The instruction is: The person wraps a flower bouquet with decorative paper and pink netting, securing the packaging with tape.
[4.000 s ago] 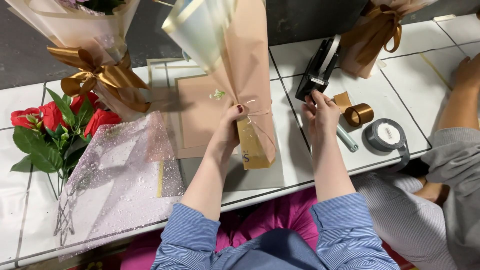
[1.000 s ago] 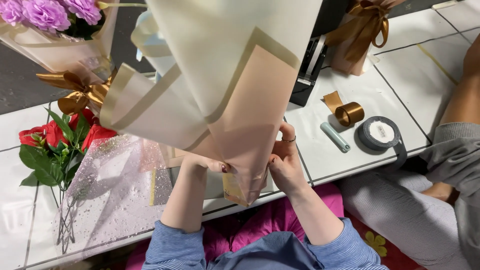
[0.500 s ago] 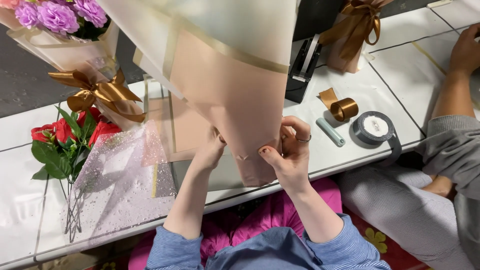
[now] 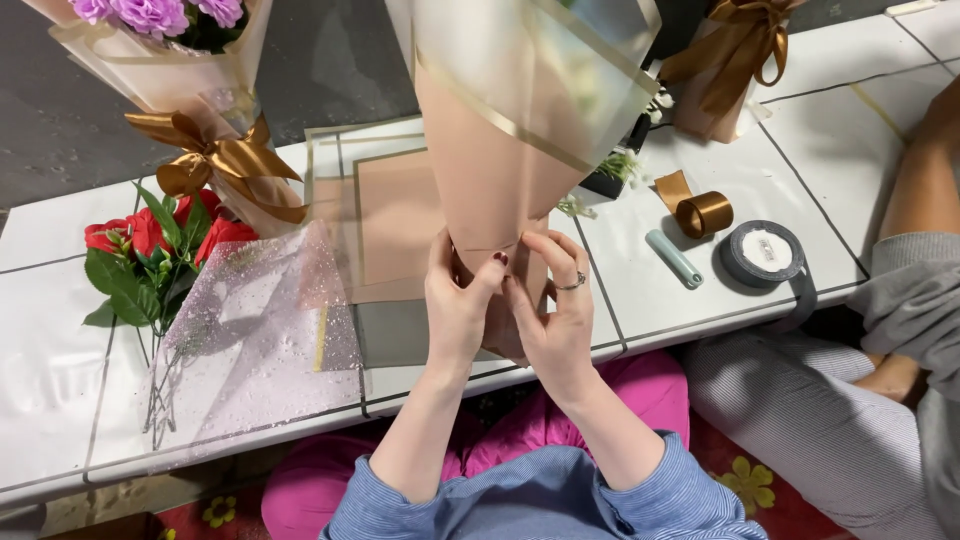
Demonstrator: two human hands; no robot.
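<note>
Peach wrapping paper (image 4: 490, 180), rolled into a cone with a sheer cream sheet edged in gold over it, stands upright above the white tiled table (image 4: 60, 370), its narrow end pinched between both hands. The left hand (image 4: 455, 305) clasps the neck of the cone from one side, thumb pressed against the paper; the right hand (image 4: 555, 315), with a ring on one finger, closes on it from the other, fingertips meeting the left thumb. The very bottom of the cone is covered by the palms, so I cannot see how it ends, and the top runs out of view, so whatever is inside stays hidden.

Under the cone lie flat sheets of the same peach paper (image 4: 390, 230). To the left sit red roses (image 4: 150, 240) beneath a glittery clear film (image 4: 260, 340), and a finished bouquet with a gold bow (image 4: 215, 160). To the right rest a gold ribbon roll (image 4: 703, 213), a pale green tube (image 4: 673, 258) and a grey tape roll (image 4: 765, 252). Another person's arm (image 4: 925, 170) is cut off at the edge.
</note>
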